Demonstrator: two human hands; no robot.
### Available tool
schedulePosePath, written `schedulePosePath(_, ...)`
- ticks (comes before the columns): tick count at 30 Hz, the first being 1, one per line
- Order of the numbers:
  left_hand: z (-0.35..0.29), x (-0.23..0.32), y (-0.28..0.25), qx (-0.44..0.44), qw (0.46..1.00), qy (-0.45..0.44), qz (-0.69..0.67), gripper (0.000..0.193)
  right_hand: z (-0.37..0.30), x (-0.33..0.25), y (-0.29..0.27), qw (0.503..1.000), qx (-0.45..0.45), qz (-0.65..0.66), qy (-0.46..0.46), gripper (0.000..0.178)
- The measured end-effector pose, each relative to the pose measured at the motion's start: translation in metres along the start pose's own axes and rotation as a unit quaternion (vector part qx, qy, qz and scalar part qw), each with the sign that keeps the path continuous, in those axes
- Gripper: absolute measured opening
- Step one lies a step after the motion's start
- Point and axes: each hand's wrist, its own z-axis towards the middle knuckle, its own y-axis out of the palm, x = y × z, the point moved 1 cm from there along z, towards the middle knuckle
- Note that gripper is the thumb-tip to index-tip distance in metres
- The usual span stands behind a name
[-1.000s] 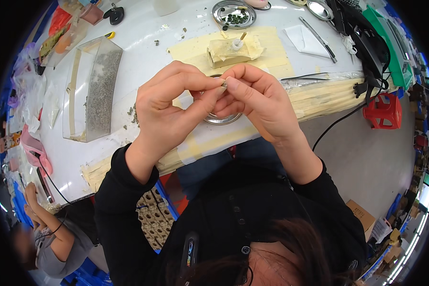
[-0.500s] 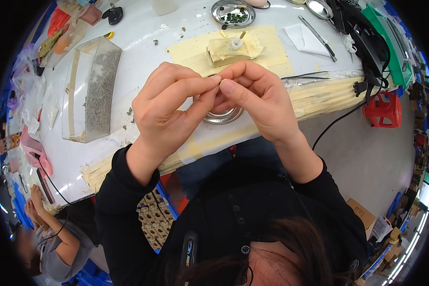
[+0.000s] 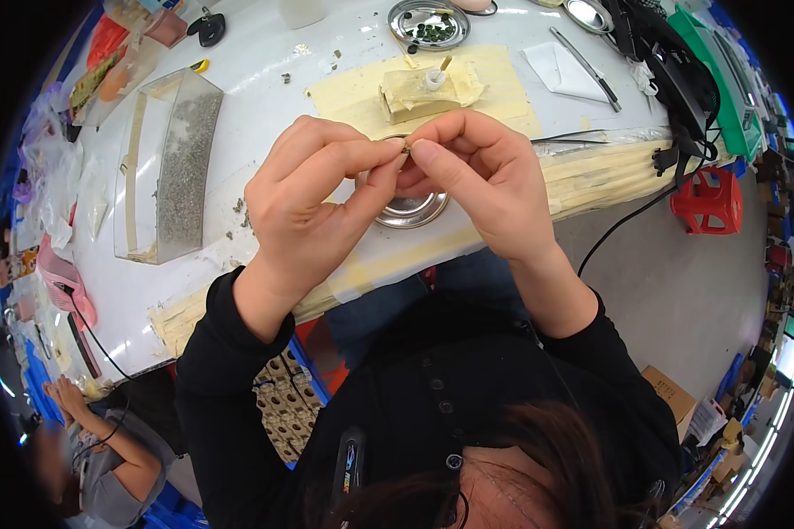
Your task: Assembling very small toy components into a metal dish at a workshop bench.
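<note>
Above the table's near edge, my left hand (image 3: 304, 198) and my right hand (image 3: 490, 189) meet fingertip to fingertip. Both pinch a tiny dark, brass-coloured piece (image 3: 406, 149) between thumb and forefinger; it is too small to name. Below them sits a round shiny metal dish (image 3: 419, 212), and my fingers cover much of it. Just beyond my hands stands a block wrapped in yellowish tape (image 3: 406, 108). On top is a small white cup (image 3: 434, 80) with a short stick upright in it.
A metal tray (image 3: 400, 35) of dark green pieces lies at the far side. To the left stands a clear box (image 3: 141, 194) of grey granules. A pen-like tool (image 3: 586, 67) rests on white paper at right. A co-worker's hands (image 3: 66, 398) show lower left.
My fingertips have shifted slightly around the tiny piece, and more of it shows now. My hands stay nearly in place. The co-worker's hands at lower left have lowered.
</note>
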Motion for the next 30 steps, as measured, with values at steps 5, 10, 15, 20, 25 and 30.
schedulePosePath(5,0.000,-0.001,0.000,-0.007,1.000,-0.003,-0.012,0.020,0.001,0.001,-0.003,0.999,-0.009,0.027,0.044,0.017)
schedulePosePath(10,0.000,-0.003,-0.001,-0.016,0.999,-0.018,-0.037,0.020,0.001,0.003,-0.004,0.998,-0.008,0.020,0.060,0.018)
schedulePosePath(15,0.002,-0.001,-0.002,-0.037,0.997,-0.006,-0.067,0.020,0.001,0.006,-0.005,0.995,-0.028,0.058,0.073,0.018)
schedulePosePath(20,0.001,-0.002,-0.002,-0.029,0.996,-0.028,-0.080,0.019,0.002,0.009,-0.006,0.986,-0.040,0.138,0.085,0.018)
schedulePosePath(25,0.000,-0.004,-0.003,-0.039,0.991,-0.045,-0.121,0.018,0.002,0.009,-0.005,0.989,-0.037,0.112,0.091,0.019)
schedulePosePath(30,-0.001,-0.004,-0.001,-0.021,0.986,-0.069,-0.153,0.018,0.001,0.010,-0.001,0.991,-0.023,0.112,0.069,0.022)
